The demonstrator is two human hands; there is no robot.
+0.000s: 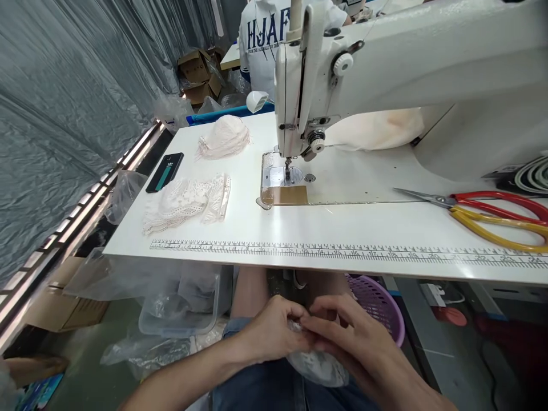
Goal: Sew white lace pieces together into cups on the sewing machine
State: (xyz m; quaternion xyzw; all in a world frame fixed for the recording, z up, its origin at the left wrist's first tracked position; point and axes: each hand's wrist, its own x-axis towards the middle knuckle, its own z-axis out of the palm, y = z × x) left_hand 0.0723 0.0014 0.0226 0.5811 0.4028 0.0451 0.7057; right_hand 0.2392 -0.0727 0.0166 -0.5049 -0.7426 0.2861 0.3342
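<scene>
Below the table edge, over my lap, my left hand [269,331] and my right hand [351,337] meet, fingers pinched together on a small piece of white lace fabric [319,368] that hangs down between them. Both hands are closed on it. On the white sewing table [368,228] above stands the sewing machine [385,74], with its needle [287,165] over the plate. Two piles of white lace pieces lie at the left: a flat pile [188,201] near the front and a rounded pile [225,137] further back.
Red and yellow scissors [492,212] lie at the table's right. A black phone [165,172] sits beside the lace. A purple basket [379,302] and a clear plastic tub [180,314] stand under the table. Another person in a white shirt [265,40] works beyond the machine.
</scene>
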